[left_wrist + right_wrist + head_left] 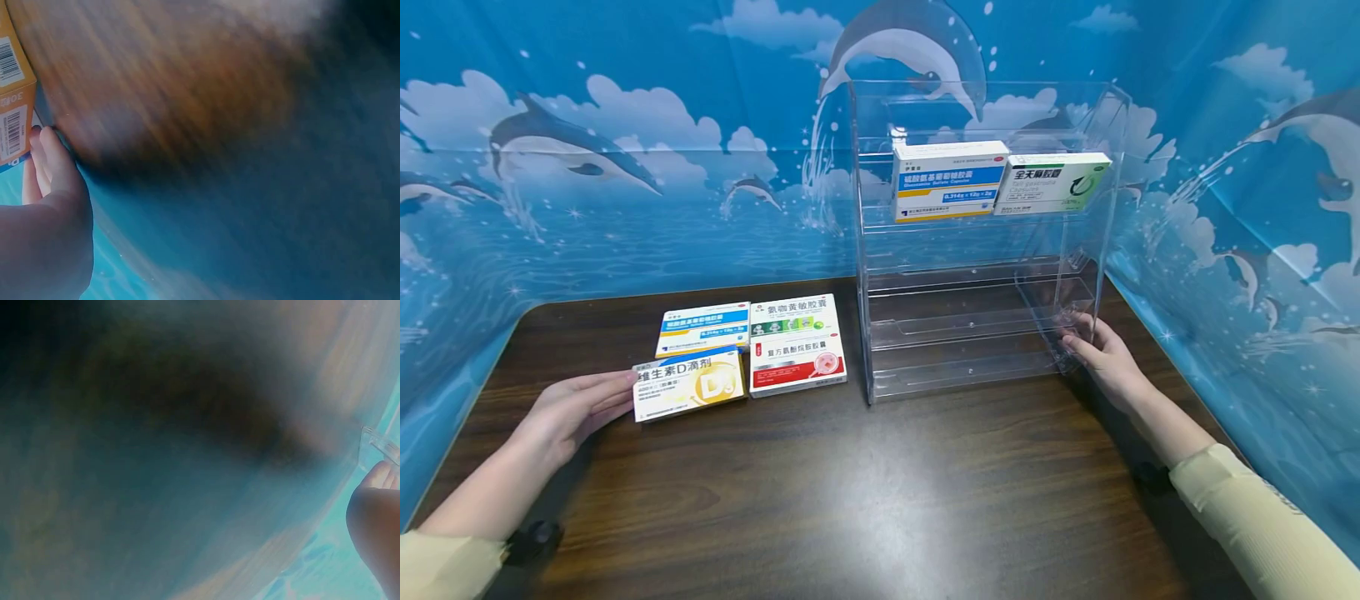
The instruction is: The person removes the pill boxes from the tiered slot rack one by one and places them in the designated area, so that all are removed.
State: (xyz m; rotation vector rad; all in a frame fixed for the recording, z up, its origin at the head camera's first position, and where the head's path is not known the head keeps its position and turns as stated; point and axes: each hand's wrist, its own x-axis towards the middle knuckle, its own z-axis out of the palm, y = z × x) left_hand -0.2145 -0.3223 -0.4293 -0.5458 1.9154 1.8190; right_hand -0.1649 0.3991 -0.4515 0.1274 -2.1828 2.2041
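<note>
In the head view my left hand point(568, 408) touches the left end of a white and yellow vitamin D drops box point(688, 383) with nearly straight fingers. The orange end of that box point(14, 128) shows beside the fingers in the left wrist view. Behind it lies a blue and white glucosamine capsule box point(703, 327). My right hand point(1108, 360) grips the lower right edge of a clear acrylic display rack point(970, 329). Part of the rack's corner point(381, 444) appears in the right wrist view; some fingers are hidden there.
On an upper tier of the rack stand another glucosamine box point(949, 183) and a green and white capsule box point(1052, 185). A green-banded medicine box point(793, 312) and a red and white one point(797, 362) lie left of the rack on the dark wooden table point(865, 475). Dolphin-printed cloth point(647, 225) surrounds it.
</note>
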